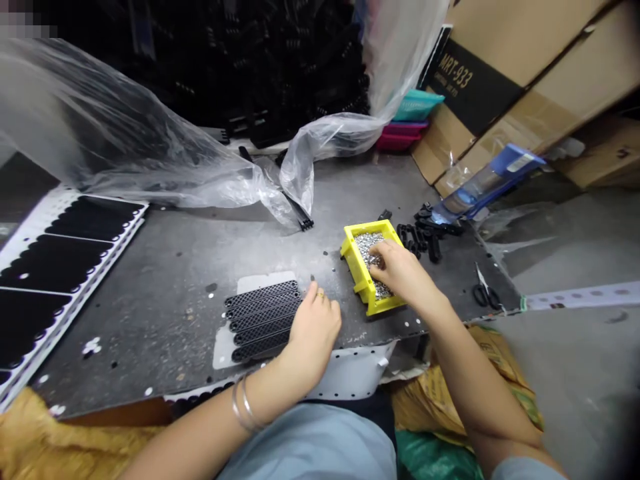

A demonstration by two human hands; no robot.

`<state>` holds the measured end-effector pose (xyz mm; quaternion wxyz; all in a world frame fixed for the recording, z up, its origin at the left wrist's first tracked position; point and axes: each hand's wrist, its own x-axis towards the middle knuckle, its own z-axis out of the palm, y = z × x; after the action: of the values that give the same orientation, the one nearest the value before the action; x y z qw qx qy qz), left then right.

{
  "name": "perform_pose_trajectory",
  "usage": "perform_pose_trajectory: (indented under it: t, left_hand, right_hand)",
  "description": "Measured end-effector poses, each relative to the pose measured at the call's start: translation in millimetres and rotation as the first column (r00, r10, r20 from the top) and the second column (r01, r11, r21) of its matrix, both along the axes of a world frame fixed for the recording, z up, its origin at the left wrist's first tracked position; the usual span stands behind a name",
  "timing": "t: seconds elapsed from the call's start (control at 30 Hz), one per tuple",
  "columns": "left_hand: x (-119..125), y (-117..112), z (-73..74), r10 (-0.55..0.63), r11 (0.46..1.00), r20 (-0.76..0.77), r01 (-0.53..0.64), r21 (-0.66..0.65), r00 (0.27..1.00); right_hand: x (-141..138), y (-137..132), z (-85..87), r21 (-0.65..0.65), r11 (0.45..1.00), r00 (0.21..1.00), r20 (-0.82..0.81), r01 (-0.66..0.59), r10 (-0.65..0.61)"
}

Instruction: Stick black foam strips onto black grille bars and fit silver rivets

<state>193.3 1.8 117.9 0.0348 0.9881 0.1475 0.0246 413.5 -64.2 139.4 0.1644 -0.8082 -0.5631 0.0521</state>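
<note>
Grip, right [400, 270]: bunched in yellow bin [356, 265] — hold unclear
Grip, left [316, 323]: curled by strips [264, 312] — hold unclear
Carton [473, 87], upper right: "MRT-933"

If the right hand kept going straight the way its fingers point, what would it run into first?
Most likely the small metal pieces in the yellow bin: the right hand is already over them, though whether it touches them is unclear.
</note>
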Motion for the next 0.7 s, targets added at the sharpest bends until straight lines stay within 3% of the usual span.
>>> perform_pose_trajectory:
  t: [0.1,0.17,0.3,0.4,0.5,0.57,0.7]
  left_hand:
    - [11,0,4.2,0.057,0.998,0.054,-0.055,-0.039,0.997]
    - [1,1,13.3,0.09,0.992,0.136,-0.077,-0.098,0.987]
    - [-67,10,23.0,0.161,0.944,0.322,-0.05,-0.327,0.933]
    - [-123,26,9.7,0.319,0.914,0.253,-0.225,-0.338,0.914]
    - [-147,42,-13.8,0.348,0.899,0.21,-0.261,-0.352,0.914]
    - [-147,45,-25.5,0.354,0.885,0.224,-0.247,-0.395,0.908]
    - [-136,40,-31.5,0.408,0.85,0.257,-0.262,-0.457,0.876]
  right_hand:
    - [5,-4,6.1,0.049,0.999,1.0,-0.008,-0.007,0.007]
    - [10,-12,11.3,0.106,0.994,0.999,-0.033,0.001,0.003]
    - [24,-19,16.6,0.145,0.987,0.997,-0.039,0.066,-0.061]
    - [16,-12,24.0,0.194,0.976,0.995,0.023,0.093,-0.1]
    - [-26,2,33.9,0.298,0.954,0.998,0.033,0.036,-0.048]
    - [-70,14,32.7,0.31,0.947,0.994,-0.036,-0.088,0.104]
    - [-157,34,1.0,0.193,0.903,0.905,-0.12,-0.383,0.409]
